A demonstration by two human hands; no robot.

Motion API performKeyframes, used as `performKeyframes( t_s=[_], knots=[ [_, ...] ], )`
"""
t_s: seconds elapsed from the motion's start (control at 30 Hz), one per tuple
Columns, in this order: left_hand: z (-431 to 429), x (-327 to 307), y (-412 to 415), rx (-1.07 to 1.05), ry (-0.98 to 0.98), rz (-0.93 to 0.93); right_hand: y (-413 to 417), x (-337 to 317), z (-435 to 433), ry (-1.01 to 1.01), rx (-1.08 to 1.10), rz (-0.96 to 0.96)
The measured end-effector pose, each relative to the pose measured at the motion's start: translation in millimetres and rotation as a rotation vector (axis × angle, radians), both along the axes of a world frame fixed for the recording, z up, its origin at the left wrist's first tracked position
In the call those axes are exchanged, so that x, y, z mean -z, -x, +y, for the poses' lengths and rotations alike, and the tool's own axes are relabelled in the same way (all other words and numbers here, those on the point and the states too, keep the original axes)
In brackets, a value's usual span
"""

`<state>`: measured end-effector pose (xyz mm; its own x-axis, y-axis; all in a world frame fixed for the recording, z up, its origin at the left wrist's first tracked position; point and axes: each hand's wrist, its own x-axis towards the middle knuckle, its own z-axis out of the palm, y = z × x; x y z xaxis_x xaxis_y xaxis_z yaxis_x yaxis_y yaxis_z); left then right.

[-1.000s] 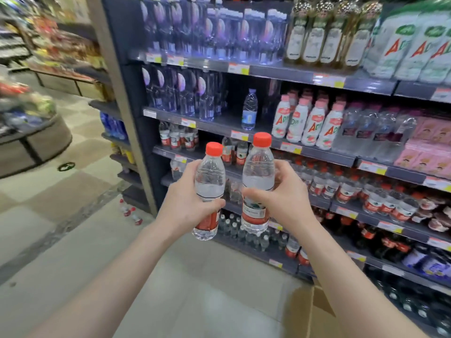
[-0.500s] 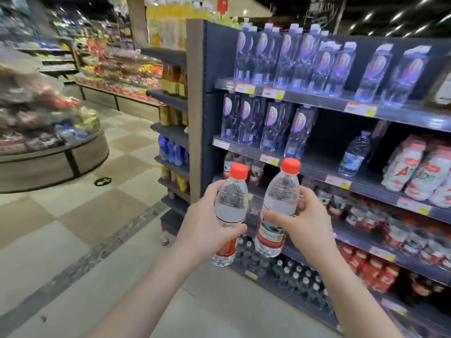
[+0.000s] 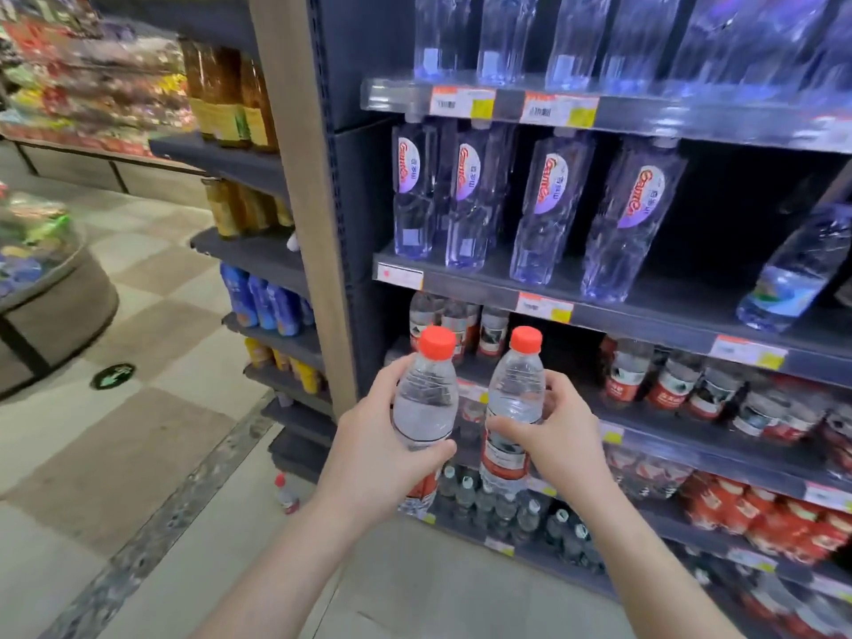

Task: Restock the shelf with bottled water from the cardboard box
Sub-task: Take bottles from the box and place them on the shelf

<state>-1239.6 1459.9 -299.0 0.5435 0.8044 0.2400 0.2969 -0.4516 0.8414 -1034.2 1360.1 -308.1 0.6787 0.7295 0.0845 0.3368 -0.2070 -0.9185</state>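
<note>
My left hand (image 3: 375,449) is wrapped around a clear water bottle (image 3: 426,398) with a red cap and red label, held upright. Beside it my right hand (image 3: 551,435) grips a second matching water bottle (image 3: 514,408), also upright. Both bottles are in front of the dark shelf (image 3: 465,375) where a few same-brand bottles (image 3: 456,318) stand at the left end, with a dark gap to their right. The cardboard box is out of view.
Tall clear bottles with purple labels (image 3: 544,209) fill the shelf above. More red-label bottles (image 3: 691,385) stand to the right, small bottles (image 3: 498,500) on the lower shelf. One bottle (image 3: 286,493) stands on the floor by the shelf end. A round display bin (image 3: 41,288) is at left.
The view has moved closer to the shelf and leftward. Both hands with their bottles stay side by side and now sit nearer the shelf with the matching bottles.
</note>
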Motion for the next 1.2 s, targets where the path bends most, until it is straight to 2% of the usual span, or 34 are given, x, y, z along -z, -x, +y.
performKeyframes(
  t_s=[0.2, 0.37, 0.5, 0.77, 0.9, 1.07, 1.2],
  knots=[
    [95.1, 79.7, -49.1, 0.017, 0.037, 0.025, -53.1, 82.8, 101.3, 0.043, 0.025, 0.056],
    [148.2, 164.3, -80.3, 0.058, -0.024, 0.030, -87.4, 148.0, 159.9, -0.010, 0.043, -0.057],
    [179.0, 237.5, -101.4, 0.073, -0.108, -0.040, -121.1, 198.4, 196.5, -0.048, 0.085, -0.136],
    [202.5, 347.4, -118.0, 0.120, -0.194, -0.198, -161.3, 228.1, 236.5, -0.209, 0.045, -0.141],
    [204.1, 368.8, -122.1, 0.163, -0.179, -0.190, -171.0, 210.7, 248.7, -0.257, 0.050, -0.138],
    [209.8, 350.3, -133.1, 0.267, -0.151, -0.198, -188.8, 191.1, 264.9, -0.260, 0.075, -0.108],
    [216.3, 337.6, -146.1, 0.323, -0.142, -0.237, -202.5, 191.7, 275.5, -0.260, 0.100, -0.188]
  ],
)
